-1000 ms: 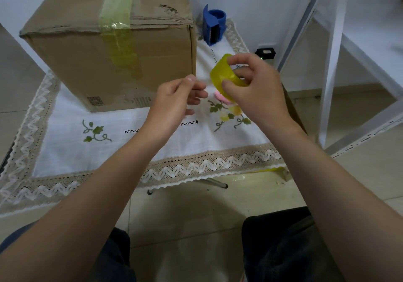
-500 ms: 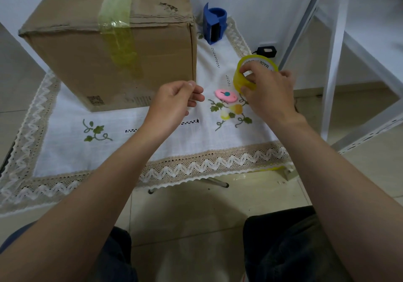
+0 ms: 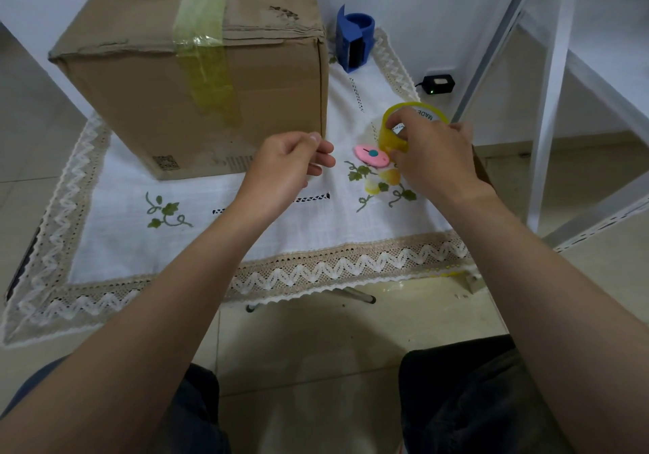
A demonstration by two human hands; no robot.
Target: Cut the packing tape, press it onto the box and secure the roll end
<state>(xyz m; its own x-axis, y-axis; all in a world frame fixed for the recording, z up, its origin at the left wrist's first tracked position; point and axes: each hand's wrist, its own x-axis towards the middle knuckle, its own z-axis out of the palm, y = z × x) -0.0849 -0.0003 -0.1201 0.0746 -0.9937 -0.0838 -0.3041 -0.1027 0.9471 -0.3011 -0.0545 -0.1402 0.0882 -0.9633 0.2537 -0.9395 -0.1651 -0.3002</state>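
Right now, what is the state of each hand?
Left hand: fingers pinched together; whether it holds anything cannot be told.
Right hand: closed on the tape roll.

Left hand [image 3: 286, 169] loosely curled and free, right hand [image 3: 433, 158] gripping, fingers [image 3: 404, 120] hooked

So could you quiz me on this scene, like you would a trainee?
1. True or false: the right hand holds the yellow tape roll.
2. Which lies beside the roll on the cloth: A) scissors B) pink cutter C) pen?
3. What runs over the cardboard box top and down its front?

Key: 1 true; 2 B; 3 a strip of yellowish tape.
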